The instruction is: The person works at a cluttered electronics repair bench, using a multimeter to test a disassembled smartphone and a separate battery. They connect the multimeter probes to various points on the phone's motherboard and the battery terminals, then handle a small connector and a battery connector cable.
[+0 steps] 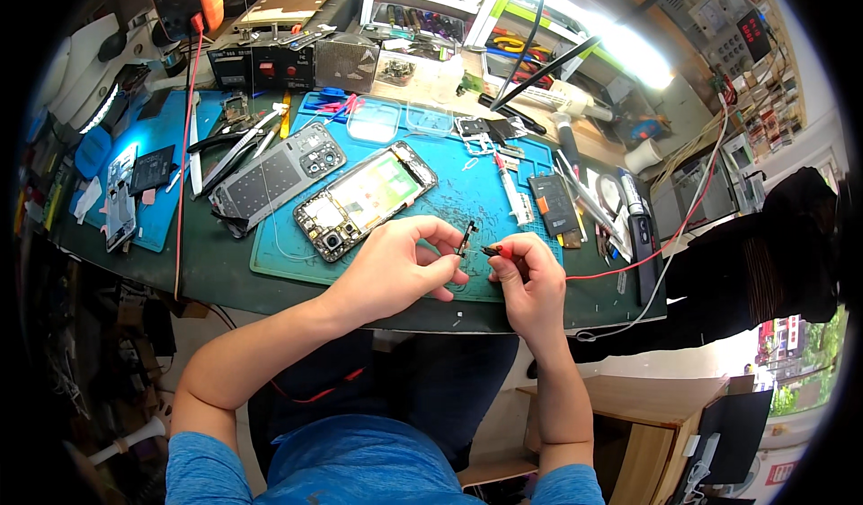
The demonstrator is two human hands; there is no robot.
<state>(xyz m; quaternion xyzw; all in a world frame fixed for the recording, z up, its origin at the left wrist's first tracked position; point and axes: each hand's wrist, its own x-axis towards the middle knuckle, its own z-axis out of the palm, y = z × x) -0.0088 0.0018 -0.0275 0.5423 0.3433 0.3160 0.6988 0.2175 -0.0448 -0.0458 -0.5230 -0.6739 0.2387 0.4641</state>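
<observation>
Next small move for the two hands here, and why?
Probably ease the red-tipped probe in the right hand the last bit left onto the small dark part pinched in the left hand. Its tip points at that part but looks just short of it, both held above the blue mat. Whether they already touch is too small to tell.

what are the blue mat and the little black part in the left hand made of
The blue mat looks like matte silicone or rubber: flat, dull, moulded ridges near its edge. The small black part, pinched by the left hand, is probably plastic or thin metal; too small to tell.
</observation>
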